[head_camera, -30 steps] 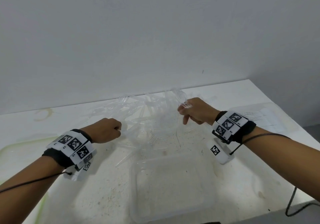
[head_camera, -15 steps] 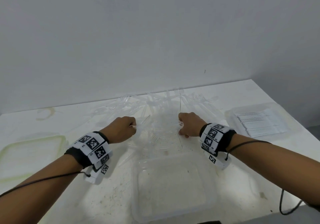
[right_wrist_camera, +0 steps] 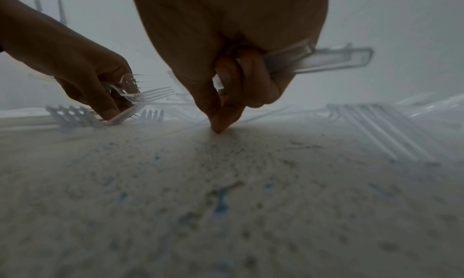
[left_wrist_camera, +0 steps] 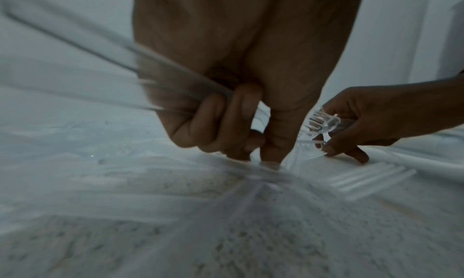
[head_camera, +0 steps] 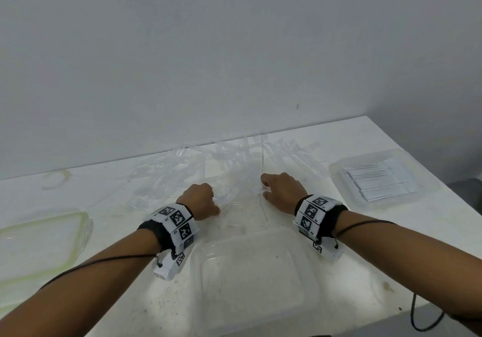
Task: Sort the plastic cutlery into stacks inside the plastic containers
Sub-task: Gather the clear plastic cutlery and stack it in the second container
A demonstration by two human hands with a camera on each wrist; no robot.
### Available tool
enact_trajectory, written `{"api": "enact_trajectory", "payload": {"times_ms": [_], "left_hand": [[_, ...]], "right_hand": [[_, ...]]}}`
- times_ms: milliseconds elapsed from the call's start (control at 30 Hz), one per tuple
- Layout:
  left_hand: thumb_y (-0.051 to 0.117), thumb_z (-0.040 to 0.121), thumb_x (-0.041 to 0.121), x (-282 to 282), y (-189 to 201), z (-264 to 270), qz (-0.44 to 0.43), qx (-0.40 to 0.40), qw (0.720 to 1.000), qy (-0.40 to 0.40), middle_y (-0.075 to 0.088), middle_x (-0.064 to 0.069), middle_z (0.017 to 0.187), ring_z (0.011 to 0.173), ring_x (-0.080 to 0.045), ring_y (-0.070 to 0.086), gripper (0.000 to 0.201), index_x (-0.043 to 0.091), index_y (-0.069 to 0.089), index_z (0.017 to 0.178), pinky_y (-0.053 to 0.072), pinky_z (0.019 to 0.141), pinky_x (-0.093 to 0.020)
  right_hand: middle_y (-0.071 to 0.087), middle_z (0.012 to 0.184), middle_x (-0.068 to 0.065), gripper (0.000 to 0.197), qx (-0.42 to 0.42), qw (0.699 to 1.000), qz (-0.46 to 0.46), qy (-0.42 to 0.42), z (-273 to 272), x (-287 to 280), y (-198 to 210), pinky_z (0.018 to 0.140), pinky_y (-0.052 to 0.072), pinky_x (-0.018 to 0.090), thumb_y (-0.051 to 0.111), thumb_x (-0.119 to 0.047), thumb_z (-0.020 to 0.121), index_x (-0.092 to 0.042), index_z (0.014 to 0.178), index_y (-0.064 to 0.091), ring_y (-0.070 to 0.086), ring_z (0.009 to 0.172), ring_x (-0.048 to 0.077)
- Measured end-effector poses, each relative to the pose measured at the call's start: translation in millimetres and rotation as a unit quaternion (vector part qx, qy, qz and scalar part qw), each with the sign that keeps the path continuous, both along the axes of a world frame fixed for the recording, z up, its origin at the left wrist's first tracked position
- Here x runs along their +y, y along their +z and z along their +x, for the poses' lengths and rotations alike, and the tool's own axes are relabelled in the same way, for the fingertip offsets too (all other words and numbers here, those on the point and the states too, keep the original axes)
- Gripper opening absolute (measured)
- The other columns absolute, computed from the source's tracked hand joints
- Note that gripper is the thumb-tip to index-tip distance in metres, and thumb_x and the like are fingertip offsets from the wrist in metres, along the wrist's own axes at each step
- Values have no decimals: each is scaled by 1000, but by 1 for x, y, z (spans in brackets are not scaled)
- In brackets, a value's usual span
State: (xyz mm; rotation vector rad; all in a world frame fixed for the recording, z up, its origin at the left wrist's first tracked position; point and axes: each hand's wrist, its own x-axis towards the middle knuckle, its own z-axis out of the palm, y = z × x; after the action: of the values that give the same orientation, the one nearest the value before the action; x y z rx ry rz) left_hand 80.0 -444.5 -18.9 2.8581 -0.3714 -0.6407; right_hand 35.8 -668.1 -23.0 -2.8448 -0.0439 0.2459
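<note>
A loose pile of clear plastic cutlery (head_camera: 234, 159) lies at the back of the white table (head_camera: 365, 284). My left hand (head_camera: 214, 203) is just in front of the pile. Its curled fingers grip a bundle of clear forks (left_wrist_camera: 175, 83), while the thumb and forefinger (left_wrist_camera: 271, 155) press down on a piece lying on the table. My right hand (head_camera: 264, 190) is close beside it and grips its own bundle of forks (right_wrist_camera: 314, 60) (left_wrist_camera: 323, 121). Its pinched fingertips (right_wrist_camera: 218, 129) touch the tabletop. An empty clear container (head_camera: 255, 297) sits right in front of me.
At the right, a clear container (head_camera: 339, 180) holds a neat stack of cutlery (head_camera: 380, 180). A green-rimmed lid or container (head_camera: 78, 222) lies at the left. The wall stands directly behind the pile, and the table's front and right edges are near.
Both hands have come down and toward me, from the top of the pile to the tabletop before it. They are closer together, each still holding its cutlery.
</note>
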Motion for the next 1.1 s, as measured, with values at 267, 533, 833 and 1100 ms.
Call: {"api": "enact_trajectory", "payload": {"times_ms": [267,533,833,1100], "left_hand": [[48,89,14,16,15,-2,-80,1,997,-24,56,1,75,70,-15,50,16,16,46,73,37,58,-24],[48,89,0,30,26,1,-289,44,956,29,64,0,69,67,-11,58,18,3,60,77,41,68,-21],[34,99,3,27,34,9,-432,122,882,143,50,-4,56,47,-19,54,27,9,50,78,42,55,-29],[44,95,8,54,44,13,-272,55,961,25,50,-1,72,59,-16,47,22,11,57,78,39,53,-22]], "right_hand": [[67,84,5,6,-52,995,83,-23,0,-5,7,60,45,28,55,-5,83,-8,80,60,59,71,23],[74,81,0,22,-13,942,324,-91,6,-7,18,48,35,7,61,-22,88,-6,75,69,54,51,-5],[62,82,1,16,-24,939,318,-130,20,1,16,69,41,28,55,-6,87,-15,91,42,57,76,15],[51,68,2,19,61,908,386,-151,30,0,24,48,43,17,37,-2,97,-10,87,52,49,57,12]]}}
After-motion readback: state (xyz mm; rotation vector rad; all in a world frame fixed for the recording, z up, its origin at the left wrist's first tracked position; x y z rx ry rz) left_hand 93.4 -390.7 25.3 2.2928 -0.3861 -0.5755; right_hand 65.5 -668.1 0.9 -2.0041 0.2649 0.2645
